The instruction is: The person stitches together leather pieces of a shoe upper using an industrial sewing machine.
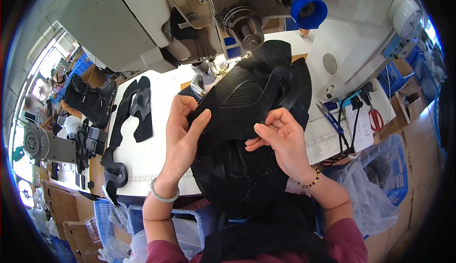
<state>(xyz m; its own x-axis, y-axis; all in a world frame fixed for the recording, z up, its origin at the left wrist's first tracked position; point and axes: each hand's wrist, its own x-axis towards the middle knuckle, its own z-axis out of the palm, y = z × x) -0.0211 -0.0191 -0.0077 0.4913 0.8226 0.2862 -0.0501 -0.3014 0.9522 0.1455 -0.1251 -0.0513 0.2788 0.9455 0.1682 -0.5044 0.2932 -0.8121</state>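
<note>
While I watched the head view from my remote seat, the black stitched piece point(240, 113) sat in front of the wearer's body, raised between both hands, its far end reaching up below the sewing machine point(109, 20). Left hand point(183, 132): thumb on top, fingers bent behind, a narrow pinch on the piece's left edge. Right hand point(287, 142): thumb and fingers drawn close together over the piece's right half; I could not tell whether they gripped it. Pale bangle point(164, 191) on the left wrist, beaded bracelet point(311, 177) on the right. For writing, I logged four spots: pale lettering running along a black boot point(102, 108) at far left; a white paper sheet point(362, 132) at right with rows of marks too small for me to read; a blue panel point(393, 47) on the machine, its markings equally tiny; and a ruled scale point(147, 177) along the near edge of the white tabletop point(159, 156). Black cut parts point(142, 108) lay left of the hands. Red-handled scissors point(375, 119) lay just beside the sheet, blue-handled snips point(333, 120) on its other side.
</note>
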